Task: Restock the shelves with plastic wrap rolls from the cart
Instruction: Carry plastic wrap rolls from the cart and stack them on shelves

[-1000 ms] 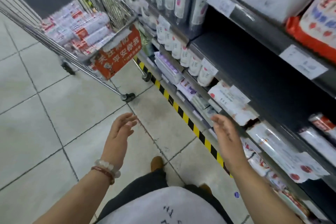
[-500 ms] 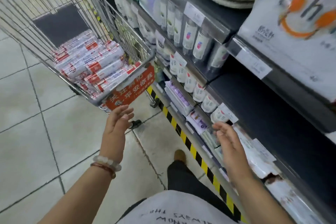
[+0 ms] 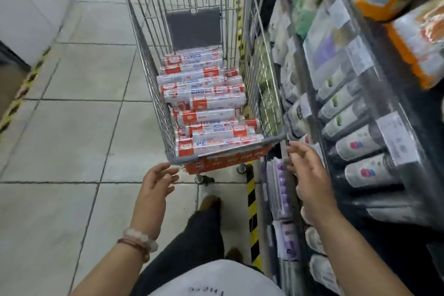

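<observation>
My two bare hands reach forward toward a wire shopping cart (image 3: 144, 38) that stands straight ahead of me in a shop aisle. My left hand (image 3: 156, 187) is open, fingers loosely spread and holding nothing, its fingertips just short of the left end of the cart's grey handle bar (image 3: 182, 158). My right hand (image 3: 310, 175) is also open and empty, fingers extended, its tips just beside the bar's right end.

The plastic wrap rolls (image 3: 204, 103) fill the cart's basket beyond both hands, stacked several deep in clear wrappers with red and white labels. Each roll lies with its long axis crosswise, running left to right in front of me, parallel to the handle bar. The nearest roll (image 3: 221, 144) sits just past the bar, between my two hands and slightly above them in the view, about equally close to either one.

The shelves (image 3: 360, 115) rise close along my right side, just beyond my right hand, packed with bottles and packets. So the rolls lie ahead, the shelves to the right. Judging by this, I would lift a roll over the bar and swing it rightward, and my right hand seems better placed for that.
</observation>
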